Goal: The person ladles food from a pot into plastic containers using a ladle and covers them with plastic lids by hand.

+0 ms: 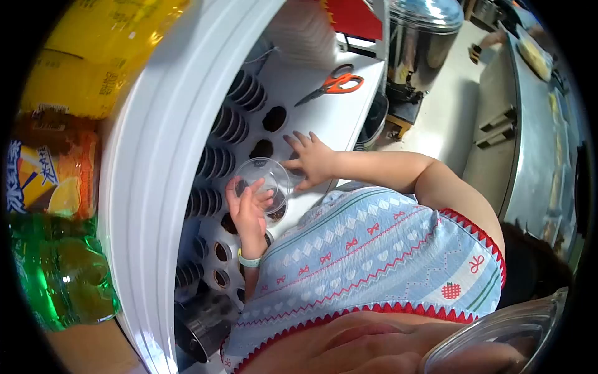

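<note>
A clear round plastic piece, seemingly a cup (pixel 274 167), is in my left hand (pixel 248 215), which wears a pale band at the wrist. The thumb and fingers are curled at its near side. Beside its right rim, my right hand (pixel 314 159) is open, fingers spread low over the white counter (pixel 342 106). Whether the fingertips touch the rim, I cannot tell. Round openings with dark contents (pixel 261 148) lie just beyond both hands. Nested stacks of dark-looking cups (pixel 232 124) stand in rows to the left.
Orange-handled scissors (pixel 342 81) lie on the counter near stacked clear containers (pixel 302 34). A white ledge (pixel 152 187) holds yellow, orange and green bottles (pixel 59 268). A metal pot (pixel 202 327) sits at lower left; a large steel pot (pixel 420 43) stands beyond the counter.
</note>
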The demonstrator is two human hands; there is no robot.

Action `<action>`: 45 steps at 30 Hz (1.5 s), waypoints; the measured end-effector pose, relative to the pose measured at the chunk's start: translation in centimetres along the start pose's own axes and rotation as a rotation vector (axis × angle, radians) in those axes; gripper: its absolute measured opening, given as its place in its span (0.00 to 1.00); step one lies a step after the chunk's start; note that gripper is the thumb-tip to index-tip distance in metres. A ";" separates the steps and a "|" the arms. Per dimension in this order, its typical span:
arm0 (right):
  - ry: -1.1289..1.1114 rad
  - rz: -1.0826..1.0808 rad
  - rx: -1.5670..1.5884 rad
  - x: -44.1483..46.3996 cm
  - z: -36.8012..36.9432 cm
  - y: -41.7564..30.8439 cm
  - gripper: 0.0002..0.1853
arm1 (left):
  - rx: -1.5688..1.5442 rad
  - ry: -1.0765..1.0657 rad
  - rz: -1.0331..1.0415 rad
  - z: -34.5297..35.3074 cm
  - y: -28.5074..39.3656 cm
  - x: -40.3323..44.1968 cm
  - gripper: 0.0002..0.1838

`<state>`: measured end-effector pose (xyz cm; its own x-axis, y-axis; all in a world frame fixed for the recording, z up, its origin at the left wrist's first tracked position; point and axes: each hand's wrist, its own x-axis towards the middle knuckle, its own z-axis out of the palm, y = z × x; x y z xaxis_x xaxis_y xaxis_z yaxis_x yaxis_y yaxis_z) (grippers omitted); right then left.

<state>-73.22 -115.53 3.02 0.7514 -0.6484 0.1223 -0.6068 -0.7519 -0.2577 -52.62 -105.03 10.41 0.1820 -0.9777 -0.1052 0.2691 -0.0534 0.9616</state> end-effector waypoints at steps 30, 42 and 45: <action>-0.135 0.042 1.096 3.8 4.7 12.8 0.20 | -0.439 0.799 0.321 13.0 -18.6 5.1 0.12; -0.269 0.243 1.525 3.4 3.6 12.5 0.20 | -0.481 0.824 0.446 16.0 -17.8 5.9 0.29; -0.266 0.283 1.596 3.5 3.8 13.0 0.20 | -0.446 0.672 0.389 16.1 -17.6 4.4 0.28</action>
<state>-77.46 -127.15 -3.59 0.7927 -0.5712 -0.2129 0.0138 0.3659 -0.9305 -71.79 -111.69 -2.92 0.8150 -0.5770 -0.0536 0.3901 0.4778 0.7871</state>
